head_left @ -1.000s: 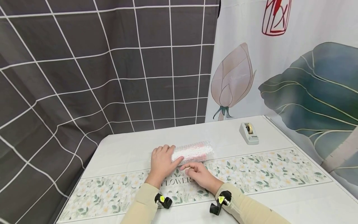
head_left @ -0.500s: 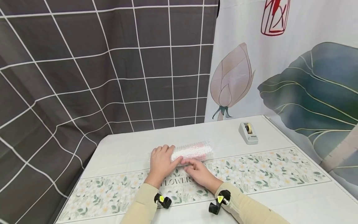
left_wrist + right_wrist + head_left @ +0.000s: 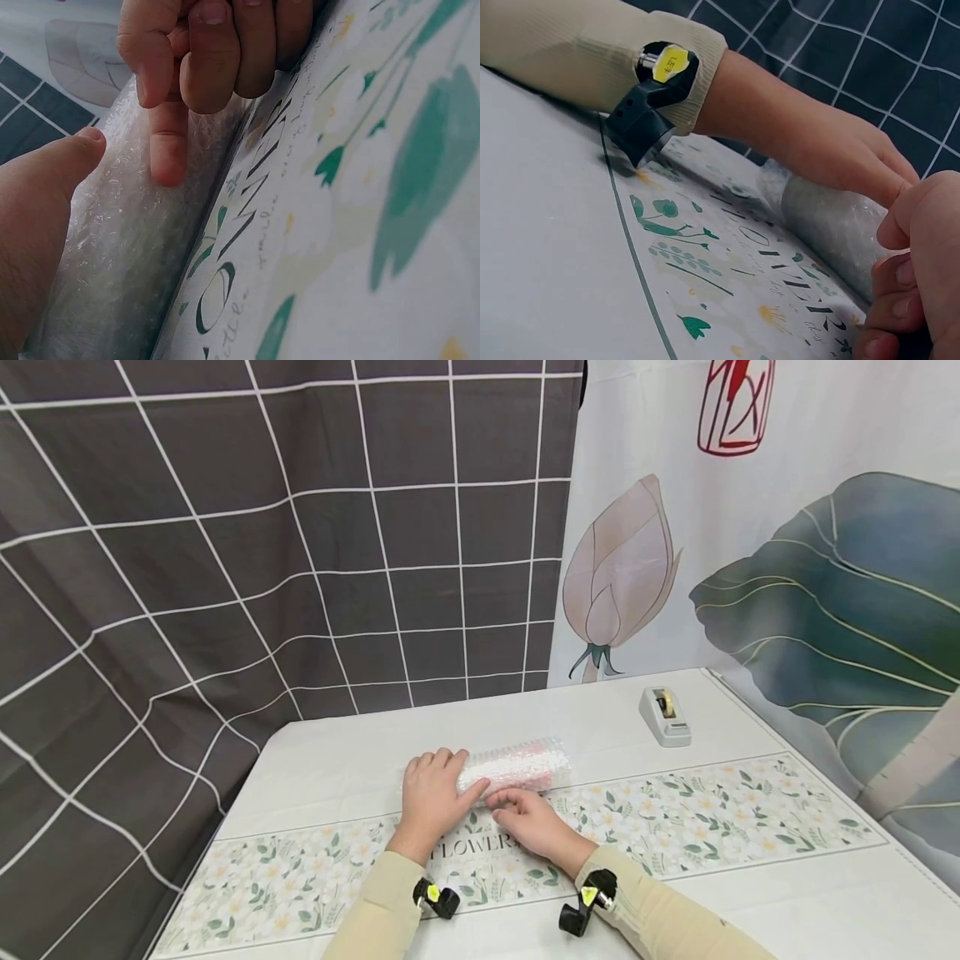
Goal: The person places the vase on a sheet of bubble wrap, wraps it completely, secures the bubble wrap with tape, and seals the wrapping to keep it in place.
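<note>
A roll-shaped bundle in clear bubble wrap (image 3: 517, 767) lies along the table. Pink and white show through the wrap, but what is inside cannot be made out. My left hand (image 3: 433, 793) grips its left end from above, fingers over the far side and thumb on the near side. The right hand (image 3: 534, 823) is at the bundle's near side, close to the left thumb. In the left wrist view one finger (image 3: 169, 150) of that hand presses straight onto the bubble wrap, while its other fingers stay curled in. The right wrist view shows the wrap's loose left end (image 3: 774, 180).
A grey tape dispenser (image 3: 665, 718) with a roll of tape stands at the back right of the table. The white tablecloth (image 3: 337, 760) carries a floral printed band (image 3: 675, 814). Behind hang a dark gridded curtain (image 3: 420, 527) and a white flower-printed one (image 3: 622, 560).
My right hand has shifted slightly up and forward, closer against the bundle's near side. The left hand keeps its grip, and the bundle stays in place.
</note>
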Tool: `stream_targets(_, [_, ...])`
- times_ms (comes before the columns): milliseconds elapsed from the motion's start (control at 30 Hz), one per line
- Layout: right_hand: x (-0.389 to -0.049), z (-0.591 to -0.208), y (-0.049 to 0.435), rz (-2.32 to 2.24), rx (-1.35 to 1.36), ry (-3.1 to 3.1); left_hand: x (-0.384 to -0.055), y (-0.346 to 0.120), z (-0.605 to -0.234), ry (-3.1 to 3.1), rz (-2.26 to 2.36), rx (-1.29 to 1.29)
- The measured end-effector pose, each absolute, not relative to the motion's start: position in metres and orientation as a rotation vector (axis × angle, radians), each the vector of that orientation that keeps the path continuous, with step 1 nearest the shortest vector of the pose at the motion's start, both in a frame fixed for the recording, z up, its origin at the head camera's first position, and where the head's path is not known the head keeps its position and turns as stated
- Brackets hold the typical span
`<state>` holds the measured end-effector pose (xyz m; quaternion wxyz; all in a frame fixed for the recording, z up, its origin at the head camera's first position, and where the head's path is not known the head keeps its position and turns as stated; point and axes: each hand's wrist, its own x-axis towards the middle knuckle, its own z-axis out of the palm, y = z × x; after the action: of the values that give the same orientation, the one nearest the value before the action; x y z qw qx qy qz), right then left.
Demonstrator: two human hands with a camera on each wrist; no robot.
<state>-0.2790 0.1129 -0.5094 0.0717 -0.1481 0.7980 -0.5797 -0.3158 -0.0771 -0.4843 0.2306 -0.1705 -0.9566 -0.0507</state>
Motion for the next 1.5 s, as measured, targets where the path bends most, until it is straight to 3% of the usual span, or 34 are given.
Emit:
stream_targets(367, [-0.280, -0.506, 0.118, -1.618, -0.514, 2.467, -0.315, -0.077, -0.484, -2.626, -0.146, -0.479])
stream_targets(667, [-0.278, -0.516, 0.124, -2.056, -0.564, 2.226, -0.314, -0.079, -0.481, -2.624, -0.173, -0.493])
stream_targets(900, [-0.278, -0.515, 0.121, -2.034, -0.453, 2.442, -0.314, -0.080, -0.480, -2.605, -0.252, -0.524])
stream_targets(1233, [-0.257, -0.479, 0.117, -1.963, -0.538, 2.613, -0.314, -0.080, -0.478, -2.619, -0.265, -0.537])
stream_targets(1500, [-0.275, -0.498, 0.125, -2.217, -0.346, 2.901, -0.312, -0.081, -0.477, -2.641, -0.275, -0.534])
